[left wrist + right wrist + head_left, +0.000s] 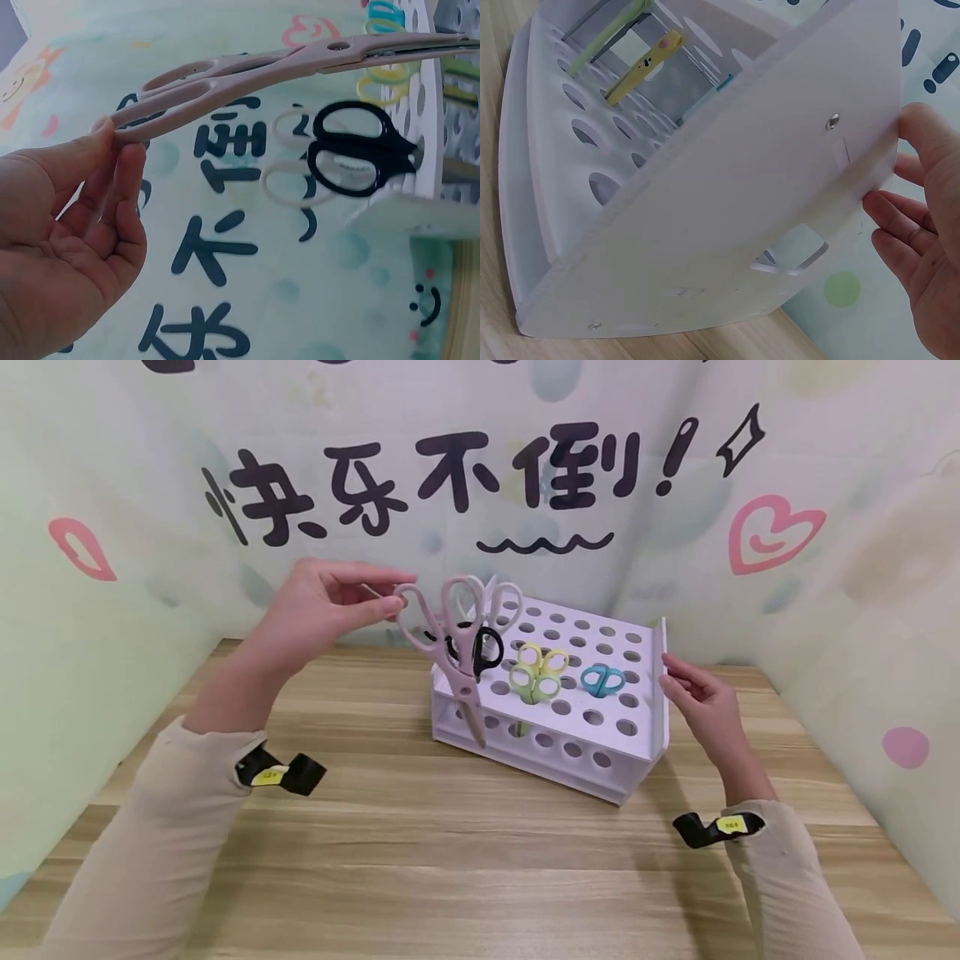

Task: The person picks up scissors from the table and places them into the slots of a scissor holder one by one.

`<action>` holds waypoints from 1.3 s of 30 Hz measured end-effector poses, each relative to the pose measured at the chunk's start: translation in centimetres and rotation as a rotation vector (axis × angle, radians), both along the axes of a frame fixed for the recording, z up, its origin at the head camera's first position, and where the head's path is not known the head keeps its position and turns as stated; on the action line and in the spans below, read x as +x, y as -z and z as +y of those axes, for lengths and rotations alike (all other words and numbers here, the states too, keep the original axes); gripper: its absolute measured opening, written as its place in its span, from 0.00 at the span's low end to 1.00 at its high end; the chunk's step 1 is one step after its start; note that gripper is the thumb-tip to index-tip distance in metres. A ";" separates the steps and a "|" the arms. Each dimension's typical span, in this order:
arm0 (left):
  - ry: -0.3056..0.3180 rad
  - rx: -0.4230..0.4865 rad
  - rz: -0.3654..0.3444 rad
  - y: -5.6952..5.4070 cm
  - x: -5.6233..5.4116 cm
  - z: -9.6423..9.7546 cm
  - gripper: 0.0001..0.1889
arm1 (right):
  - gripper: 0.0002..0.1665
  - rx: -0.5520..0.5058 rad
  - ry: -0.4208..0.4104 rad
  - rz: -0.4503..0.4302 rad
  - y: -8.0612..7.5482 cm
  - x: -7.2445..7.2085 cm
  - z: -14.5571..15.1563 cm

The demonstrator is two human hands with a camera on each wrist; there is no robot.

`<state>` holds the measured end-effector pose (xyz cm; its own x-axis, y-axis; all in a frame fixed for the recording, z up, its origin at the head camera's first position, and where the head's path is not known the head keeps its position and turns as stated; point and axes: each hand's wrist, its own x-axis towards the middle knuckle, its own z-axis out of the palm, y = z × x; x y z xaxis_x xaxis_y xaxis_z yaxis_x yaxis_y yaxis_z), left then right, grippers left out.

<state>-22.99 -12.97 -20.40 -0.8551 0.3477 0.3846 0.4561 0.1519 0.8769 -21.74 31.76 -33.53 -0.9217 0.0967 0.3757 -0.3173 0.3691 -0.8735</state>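
Observation:
My left hand [318,602] pinches one handle loop of the pink scissors [463,652] between thumb and fingertips. Their blades point down and overlap the front left of a white rack [487,597] with round holes. Behind them, black scissors [360,148] and white-handled scissors [507,602] stand at the rack's left end. Yellow scissors [553,658], green scissors [534,683] and teal scissors [602,679] sit upright in holes further right. My right hand [705,697] holds the edge of the rack's right side panel [727,202], fingertips against its outer face.
The rack stands at an angle on a wooden table [420,852], close to a printed cloth backdrop [420,410]. Its side panels rise above the holed top. A lower holed shelf [577,165] lies beneath, with blades hanging above it. Wrist straps [281,774] circle both sleeves.

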 end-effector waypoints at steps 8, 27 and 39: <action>0.040 -0.019 -0.003 -1.0 -0.9 3.2 0.15 | 0.25 0.019 0.003 0.007 0.1 -0.4 -0.1; 0.075 0.063 -0.038 -3.1 -3.4 9.6 0.15 | 0.25 -0.060 -0.045 0.018 -1.5 0.8 -1.9; 0.132 0.065 0.021 -1.9 -4.1 13.0 0.14 | 0.25 -0.064 -0.033 0.027 -1.4 1.0 -1.6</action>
